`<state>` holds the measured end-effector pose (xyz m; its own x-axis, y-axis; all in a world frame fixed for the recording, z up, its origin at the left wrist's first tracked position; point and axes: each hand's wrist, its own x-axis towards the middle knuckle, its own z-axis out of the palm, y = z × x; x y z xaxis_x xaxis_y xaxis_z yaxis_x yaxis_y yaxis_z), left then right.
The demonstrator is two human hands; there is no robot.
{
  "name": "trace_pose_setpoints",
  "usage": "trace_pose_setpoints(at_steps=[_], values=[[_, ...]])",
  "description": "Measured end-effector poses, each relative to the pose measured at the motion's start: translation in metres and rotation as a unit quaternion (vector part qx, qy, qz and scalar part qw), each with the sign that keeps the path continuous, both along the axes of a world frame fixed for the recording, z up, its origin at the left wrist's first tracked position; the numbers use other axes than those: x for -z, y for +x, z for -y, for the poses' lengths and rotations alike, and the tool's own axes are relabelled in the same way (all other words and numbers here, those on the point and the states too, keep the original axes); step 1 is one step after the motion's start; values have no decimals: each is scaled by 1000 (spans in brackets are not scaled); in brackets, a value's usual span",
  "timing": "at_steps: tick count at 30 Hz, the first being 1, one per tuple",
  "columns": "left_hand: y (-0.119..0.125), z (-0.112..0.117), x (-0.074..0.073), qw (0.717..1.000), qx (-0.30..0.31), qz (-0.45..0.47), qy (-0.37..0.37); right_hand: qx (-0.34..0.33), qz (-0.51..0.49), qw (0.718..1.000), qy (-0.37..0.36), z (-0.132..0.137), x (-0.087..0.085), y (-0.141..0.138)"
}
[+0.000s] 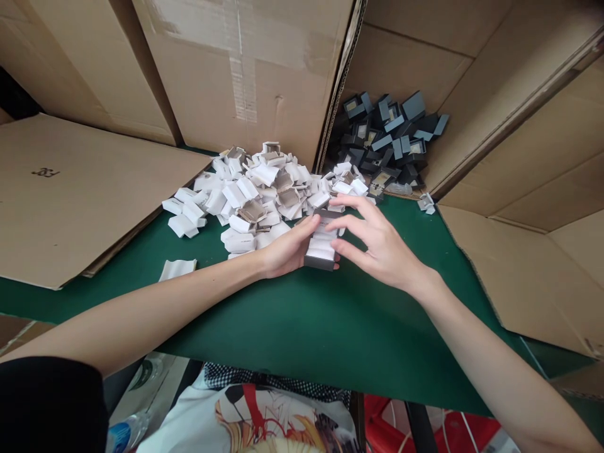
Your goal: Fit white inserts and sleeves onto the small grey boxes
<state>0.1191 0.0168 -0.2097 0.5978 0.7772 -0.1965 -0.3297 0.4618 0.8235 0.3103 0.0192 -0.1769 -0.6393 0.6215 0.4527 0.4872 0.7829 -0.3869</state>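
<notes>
My left hand point(290, 248) is wrapped round a small dark box point(321, 263) from its left side and underneath. Inside the box lies a white folded paper insert point(322, 242). Over the right edge of the box hovers my right hand point(372, 242), fingers spread and slightly bent; its fingertips are close to the insert, and whether they touch it I cannot tell. Just beyond both hands rises a heap of white folded card inserts point(264, 182).
Dark small boxes point(396, 135) are piled inside a large cardboard carton point(472, 119) at the back right. A cardboard flap point(94, 189) covers the left of the green table point(302, 327). One loose white insert point(178, 269) lies near my left forearm, another point(426, 203) by the carton.
</notes>
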Motion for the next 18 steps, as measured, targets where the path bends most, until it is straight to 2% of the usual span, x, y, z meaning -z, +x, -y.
trace_pose_setpoints(at_steps=[5,9,18], values=[[1,1,0,1000,1,8,-2,-2,54,996,64,-2,4,0],[1,1,2,1000,-7,4,-11,-4,75,996,56,-5,13,-1],[2,2,2,999,-30,-24,3,-30,32,998,36,-9,28,-5]])
